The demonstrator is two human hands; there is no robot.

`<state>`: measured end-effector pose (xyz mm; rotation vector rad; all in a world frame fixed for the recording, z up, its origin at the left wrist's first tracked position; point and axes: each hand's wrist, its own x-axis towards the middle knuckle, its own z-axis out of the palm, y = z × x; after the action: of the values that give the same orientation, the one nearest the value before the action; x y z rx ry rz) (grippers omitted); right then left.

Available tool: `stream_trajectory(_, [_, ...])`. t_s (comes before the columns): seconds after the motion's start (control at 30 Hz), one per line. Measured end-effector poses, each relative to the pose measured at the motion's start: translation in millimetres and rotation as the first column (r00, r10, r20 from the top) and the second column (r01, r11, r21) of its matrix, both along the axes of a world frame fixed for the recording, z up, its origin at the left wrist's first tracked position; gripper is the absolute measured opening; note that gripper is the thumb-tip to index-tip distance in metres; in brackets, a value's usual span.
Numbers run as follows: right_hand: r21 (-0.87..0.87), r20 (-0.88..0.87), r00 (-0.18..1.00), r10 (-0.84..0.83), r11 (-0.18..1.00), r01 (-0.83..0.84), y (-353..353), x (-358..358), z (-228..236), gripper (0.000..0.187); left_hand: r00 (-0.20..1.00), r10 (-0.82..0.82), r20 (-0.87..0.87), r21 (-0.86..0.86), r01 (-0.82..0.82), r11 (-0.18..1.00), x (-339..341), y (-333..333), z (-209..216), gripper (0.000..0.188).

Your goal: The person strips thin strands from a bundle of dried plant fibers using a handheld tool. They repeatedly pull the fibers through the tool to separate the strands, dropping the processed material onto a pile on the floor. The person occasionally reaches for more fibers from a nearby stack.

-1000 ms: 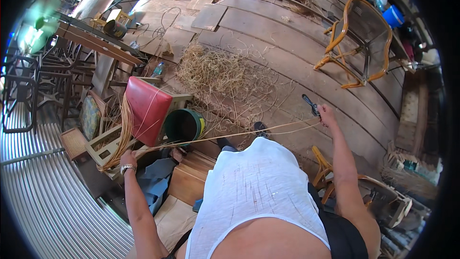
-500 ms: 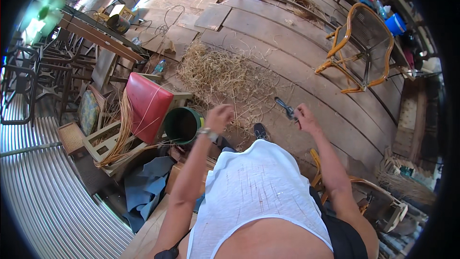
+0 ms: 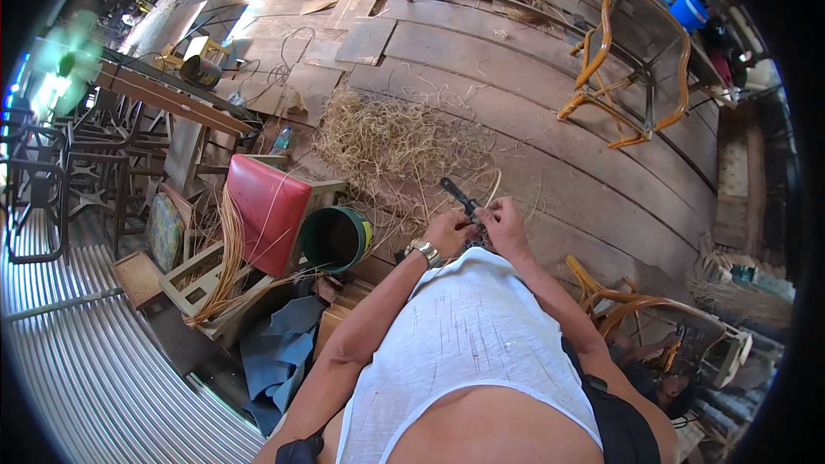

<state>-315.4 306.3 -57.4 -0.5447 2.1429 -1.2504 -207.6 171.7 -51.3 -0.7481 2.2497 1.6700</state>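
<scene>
The right hand [image 3: 506, 226] grips a black tool [image 3: 460, 194] that, slipping, could nick the left hand [image 3: 447, 234], fingers curled, hold unclear.

A slim dark tool [image 3: 460, 195] slants away from the body and toward the left, its long black handle sticking out free, its near end between the left hand [image 3: 449, 233] and right hand [image 3: 506, 225], mostly covered by fingers. A thin, pale tan strand [image 3: 498, 179] curves up just beyond the right hand.
</scene>
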Motion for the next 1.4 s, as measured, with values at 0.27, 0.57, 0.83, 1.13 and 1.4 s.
stream_trajectory(0.27, [-0.085, -0.029, 0.997, 0.078, 0.993, -0.08, -12.5, 9.1, -11.3, 0.023, 0.962, 0.264, 0.074, 0.432, -0.27, 0.86, 11.2, 7.2, -13.5, 0.025])
stream_trajectory(0.57, [0.022, 0.144, 0.976, 0.161, 0.986, -0.166, -37.0, 12.9, -32.7, 0.021, 0.959, 0.28, -0.053, -0.225, -0.285, 0.932, 18.8, 9.7, -38.2, 0.029])
stream_trajectory(0.83, [-0.004, 0.381, 0.923, 0.064, 0.998, -0.067, -48.7, 16.8, -22.4, 0.027, 0.94, 0.331, -0.077, -0.194, -0.34, 0.92, 33.9, 4.4, -44.0, 0.036])
stream_trajectory(1.13, [0.057, 0.5, 0.859, 0.109, 0.986, -0.158, -62.3, 19.8, -18.9, 0.029, 0.918, 0.394, -0.047, -0.165, -0.396, 0.903, 55.4, -2.5, 7.8, 0.036])
stream_trajectory(1.4, [0.099, 0.237, 0.943, -0.234, 0.971, 0.217, -16.1, -222.4, -28.6, 0.028, 0.887, 0.353, 0.299, -0.311, -0.259, 0.914, 326.3, 2.2, 40.9, 0.03])
